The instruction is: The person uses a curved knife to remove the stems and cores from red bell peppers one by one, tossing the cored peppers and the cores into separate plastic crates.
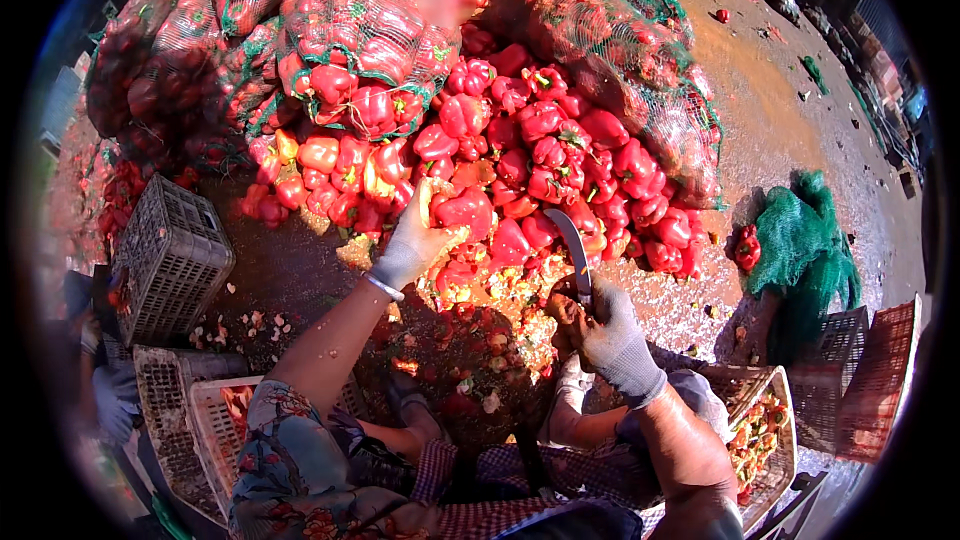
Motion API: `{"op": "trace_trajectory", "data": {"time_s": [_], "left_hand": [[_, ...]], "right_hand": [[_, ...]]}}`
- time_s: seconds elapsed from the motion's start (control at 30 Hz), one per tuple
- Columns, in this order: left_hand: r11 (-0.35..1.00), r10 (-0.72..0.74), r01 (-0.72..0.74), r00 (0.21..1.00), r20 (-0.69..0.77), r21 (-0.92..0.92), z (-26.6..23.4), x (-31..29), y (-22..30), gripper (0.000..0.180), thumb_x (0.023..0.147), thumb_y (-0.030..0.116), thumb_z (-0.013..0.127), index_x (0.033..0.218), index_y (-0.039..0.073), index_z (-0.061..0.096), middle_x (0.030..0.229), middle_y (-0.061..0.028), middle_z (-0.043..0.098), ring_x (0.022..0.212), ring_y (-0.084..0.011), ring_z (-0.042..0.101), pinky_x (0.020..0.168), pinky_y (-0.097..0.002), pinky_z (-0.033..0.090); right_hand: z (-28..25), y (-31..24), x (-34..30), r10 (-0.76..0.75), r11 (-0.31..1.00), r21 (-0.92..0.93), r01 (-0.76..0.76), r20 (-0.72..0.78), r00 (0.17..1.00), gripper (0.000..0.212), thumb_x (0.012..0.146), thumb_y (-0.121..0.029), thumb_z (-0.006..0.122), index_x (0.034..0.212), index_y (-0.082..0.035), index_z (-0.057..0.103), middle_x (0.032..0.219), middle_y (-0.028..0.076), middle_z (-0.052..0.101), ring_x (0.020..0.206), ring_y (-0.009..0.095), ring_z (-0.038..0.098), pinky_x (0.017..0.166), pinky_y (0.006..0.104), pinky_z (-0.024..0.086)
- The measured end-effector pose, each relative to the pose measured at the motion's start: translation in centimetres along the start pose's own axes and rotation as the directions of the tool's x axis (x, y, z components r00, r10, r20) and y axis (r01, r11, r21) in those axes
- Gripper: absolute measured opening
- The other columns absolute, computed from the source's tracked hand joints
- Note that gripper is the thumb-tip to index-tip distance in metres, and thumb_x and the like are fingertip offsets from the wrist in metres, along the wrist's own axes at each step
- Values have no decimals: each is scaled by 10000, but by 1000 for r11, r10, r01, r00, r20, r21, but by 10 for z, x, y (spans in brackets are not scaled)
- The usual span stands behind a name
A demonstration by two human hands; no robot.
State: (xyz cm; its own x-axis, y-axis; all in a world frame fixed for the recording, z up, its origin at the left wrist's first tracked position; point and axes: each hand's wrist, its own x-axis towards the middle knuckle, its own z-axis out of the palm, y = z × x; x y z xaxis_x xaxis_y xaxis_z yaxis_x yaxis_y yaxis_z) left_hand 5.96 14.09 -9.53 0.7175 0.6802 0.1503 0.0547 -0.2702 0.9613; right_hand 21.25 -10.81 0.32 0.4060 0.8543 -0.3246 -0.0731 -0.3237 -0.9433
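My left hand (412, 243), in a grey glove with stained fingertips, reaches into the heap of red bell peppers (548, 155). Its thumb and fingers curl around the near side of one red bell pepper (465, 212). In my gloved right hand (612, 335) is a knife (573, 245) with a short curved blade pointing up and away from me. The fist covers its handle. The blade stands to the right of the held pepper, apart from my left hand. Pale pepper scraps and seeds (520, 325) lie on the ground between my feet and the heap.
Mesh sacks full of red peppers (370, 30) are piled behind the heap, with another sack (630, 70) at right. Plastic crates (175, 250) stand at left. By my right leg a crate (785, 460) holds pepper pieces. Green netting (805, 250) lies at right.
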Motion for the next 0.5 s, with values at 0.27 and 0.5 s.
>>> {"op": "trace_trajectory", "data": {"time_s": [0.27, 0.5], "left_hand": [[962, 27, 9, 991, -129, 272, 6, -82, 105, 646, 713, 46, 725, 1278, -55, 428, 1099, -203, 604, 1023, -322, 623, 832, -416, 514], [893, 240, -169, 963, -124, 418, 17, -110, 149, 550, 703, 15, 786, 1160, 24, 481, 1019, -112, 590, 979, -211, 608, 860, -340, 505]], "right_hand": [[41, 8, -13, -545, 715, -459, 528, 109, 832, 120, 912, -114, 622, 962, -8, 600, 758, 156, 642, 632, 247, 631, 588, 363, 488], [45, 0, -23, -510, 709, -480, 517, 157, 846, 147, 909, -131, 629, 965, 2, 601, 741, 179, 635, 658, 267, 651, 585, 382, 479]]}}
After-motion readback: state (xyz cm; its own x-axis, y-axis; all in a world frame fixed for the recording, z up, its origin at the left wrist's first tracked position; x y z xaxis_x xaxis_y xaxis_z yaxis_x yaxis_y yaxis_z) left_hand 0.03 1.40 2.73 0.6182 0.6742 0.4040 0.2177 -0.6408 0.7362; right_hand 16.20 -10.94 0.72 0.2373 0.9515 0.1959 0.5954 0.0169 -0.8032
